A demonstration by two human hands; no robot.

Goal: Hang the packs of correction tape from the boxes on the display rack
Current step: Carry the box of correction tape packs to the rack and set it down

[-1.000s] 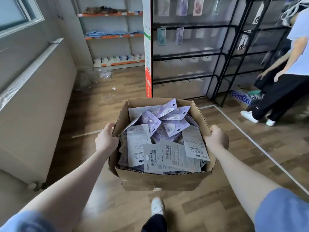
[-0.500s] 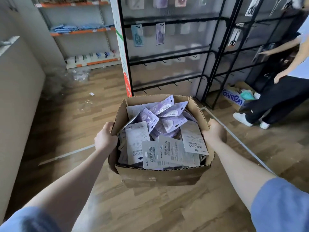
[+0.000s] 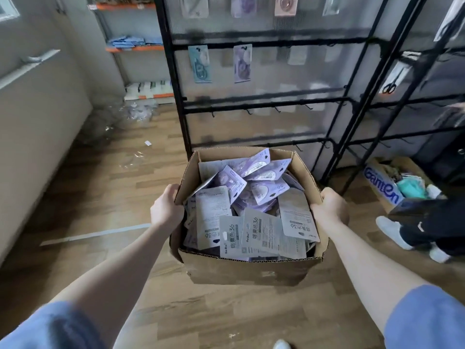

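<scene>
Both hands grip the box's side walls, left hand and right hand curled over the rim of the box, full of packs. Over the last second I've carried it closer to the rack, whose empty hooks now sit just ahead. Nothing hung yet; setting the box down looks next.

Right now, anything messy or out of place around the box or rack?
Yes. Clear plastic wrapping lies crumpled on the wood floor by the far shelves, with stray scraps nearer. In the cardboard box, the correction tape packs are heaped at all angles. The display rack has two packs on its middle row, the hooks below bare.
</scene>
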